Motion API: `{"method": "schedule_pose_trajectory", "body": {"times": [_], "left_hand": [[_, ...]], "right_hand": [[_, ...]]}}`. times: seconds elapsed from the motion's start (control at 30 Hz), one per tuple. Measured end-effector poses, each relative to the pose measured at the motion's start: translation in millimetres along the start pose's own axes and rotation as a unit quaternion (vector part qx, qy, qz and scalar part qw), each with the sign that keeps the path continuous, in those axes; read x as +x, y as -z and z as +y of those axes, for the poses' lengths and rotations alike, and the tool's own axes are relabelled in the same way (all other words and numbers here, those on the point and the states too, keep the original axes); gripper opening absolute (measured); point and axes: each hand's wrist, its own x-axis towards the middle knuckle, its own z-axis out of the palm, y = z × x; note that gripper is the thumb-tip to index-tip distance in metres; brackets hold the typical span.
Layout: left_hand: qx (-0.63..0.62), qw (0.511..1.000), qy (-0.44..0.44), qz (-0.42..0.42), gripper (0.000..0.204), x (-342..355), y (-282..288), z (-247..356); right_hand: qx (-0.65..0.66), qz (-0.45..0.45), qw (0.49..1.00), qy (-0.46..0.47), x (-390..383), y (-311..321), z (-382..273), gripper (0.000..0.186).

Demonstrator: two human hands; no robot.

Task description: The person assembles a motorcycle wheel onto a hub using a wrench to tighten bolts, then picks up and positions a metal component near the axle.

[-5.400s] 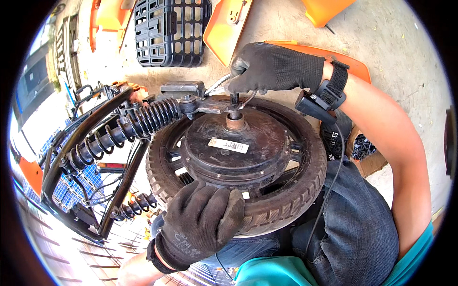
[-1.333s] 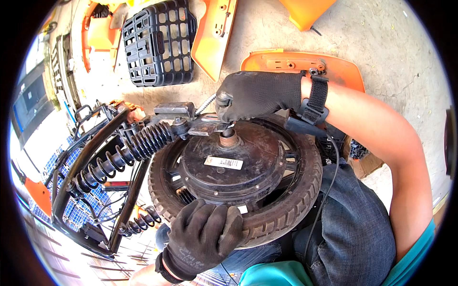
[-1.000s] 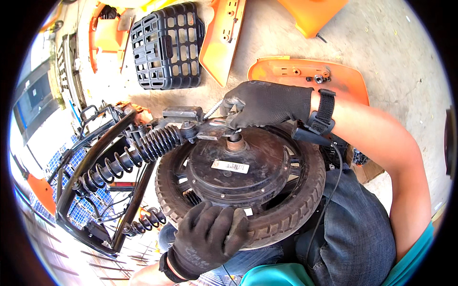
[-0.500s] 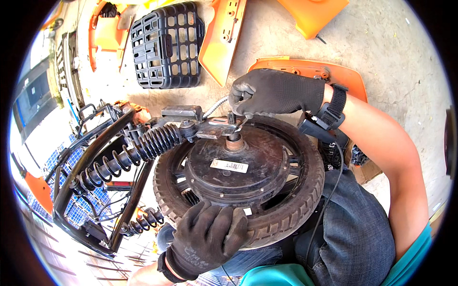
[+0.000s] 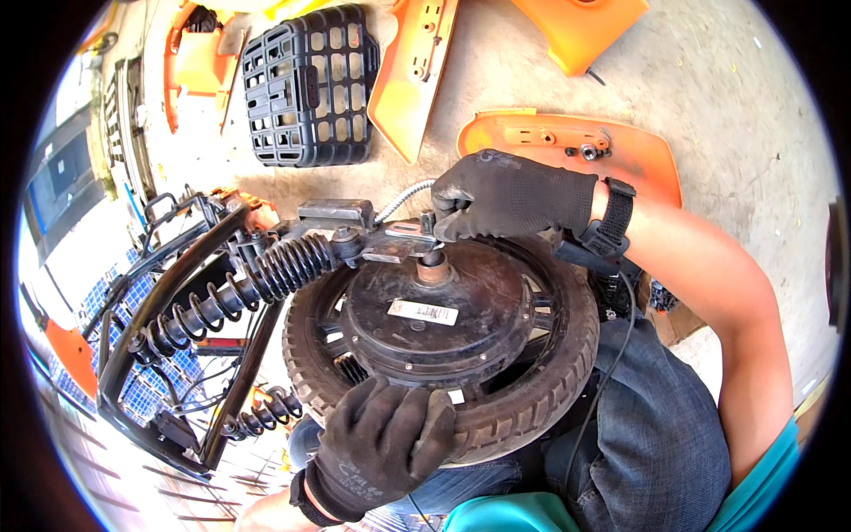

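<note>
A wheel with a black hub motor (image 5: 483, 341) and a knobbly tyre (image 5: 541, 412) lies tilted before my knees. Over the tyre's near edge curls my left hand (image 5: 381, 448), black-gloved, its fingers gripping the rim side. My right hand (image 5: 523, 195), in a matching glove, is closed in a pinch beside the threaded axle end (image 5: 428, 222); what it pinches is mostly hidden by the fingers. A slotted metal bracket (image 5: 394, 246) sits at the axle, and a coil-spring shock absorber (image 5: 292, 270) runs from it to the left. A silvery sheathed cable (image 5: 403, 199) passes behind.
The black tubular frame (image 5: 173, 293) stands on the left, with a second shock absorber (image 5: 266, 414) low down. Beyond the wheel lie a black plastic basket (image 5: 310, 89) and several orange panels, one (image 5: 647, 160) behind my right wrist with metal fittings on it.
My right hand has lowered slightly toward the axle and bracket, its fingers still pinched. More of the orange panel behind it shows. My left hand keeps its grip on the tyre.
</note>
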Motion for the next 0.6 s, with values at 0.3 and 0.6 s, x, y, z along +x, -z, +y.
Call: {"method": "schedule_pose_trajectory", "body": {"times": [0.3, 0.6], "left_hand": [[-0.003, 1.0, -0.007, 0.003, 0.039, -3, -2, -1], [-0.016, 1.0, -0.002, 0.022, 0.033, 5, -5, -3]], "right_hand": [[-0.024, 0.015, 0.999, 0.037, 4, -5, 10, 0.026], [-0.037, -0.006, 0.999, 0.032, -5, 3, 1, 0.021]]}}
